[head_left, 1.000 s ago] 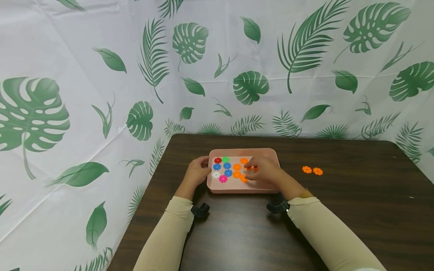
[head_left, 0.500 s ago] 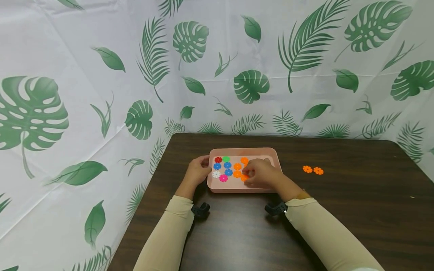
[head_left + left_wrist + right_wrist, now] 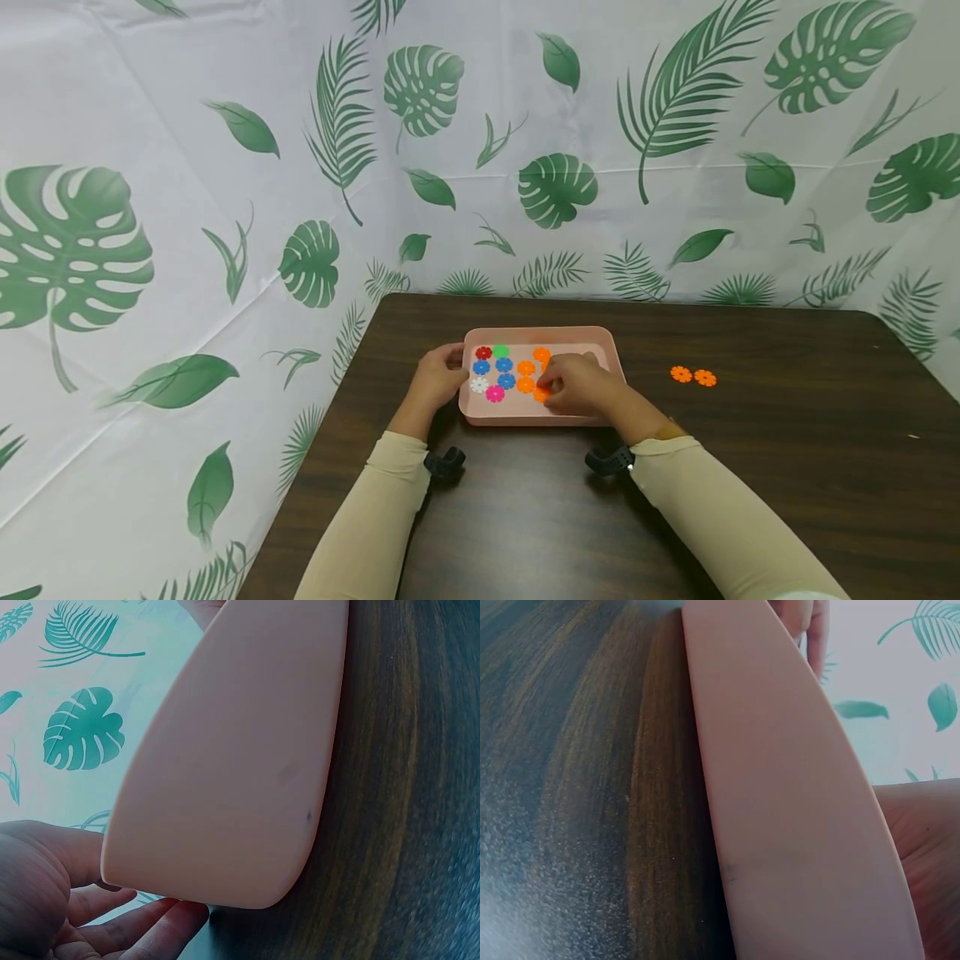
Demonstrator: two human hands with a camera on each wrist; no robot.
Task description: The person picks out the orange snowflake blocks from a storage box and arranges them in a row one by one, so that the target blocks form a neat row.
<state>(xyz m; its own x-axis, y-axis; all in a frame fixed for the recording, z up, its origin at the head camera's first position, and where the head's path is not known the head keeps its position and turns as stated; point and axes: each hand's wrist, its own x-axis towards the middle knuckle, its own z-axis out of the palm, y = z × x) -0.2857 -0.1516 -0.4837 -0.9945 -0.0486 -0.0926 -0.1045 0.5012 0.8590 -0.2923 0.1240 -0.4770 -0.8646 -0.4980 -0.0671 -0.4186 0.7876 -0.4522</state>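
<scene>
A shallow pink tray [image 3: 501, 421] sits on the table, holding small flower-shaped plastic discs. My left hand [image 3: 437, 379] grips its left end; in the left wrist view the thumb is at the rim and the fingers lie against the outside wall. Over the tray's right half, my right hand [image 3: 579, 385] curls its fingertips down onto an orange flower-shaped disc [image 3: 542, 397], partly covering it. Beside the fingers lie more orange discs [image 3: 526, 384]. Further left are blue discs [image 3: 504, 365], a red one [image 3: 483, 352], a green one [image 3: 500, 352], a white one [image 3: 479, 385] and a pink one [image 3: 495, 393].
Two orange discs [image 3: 693, 377] lie on the dark wooden table [image 3: 787, 400], right of the tray. A white cloth with green leaves [image 3: 480, 125] hangs behind the table and along its left side. Black wrist straps [image 3: 446, 462] sit on both forearms.
My right hand's fingers have drawn closer together and lowered over the orange discs, covering some that showed between them. The left hand stays at the tray's end.
</scene>
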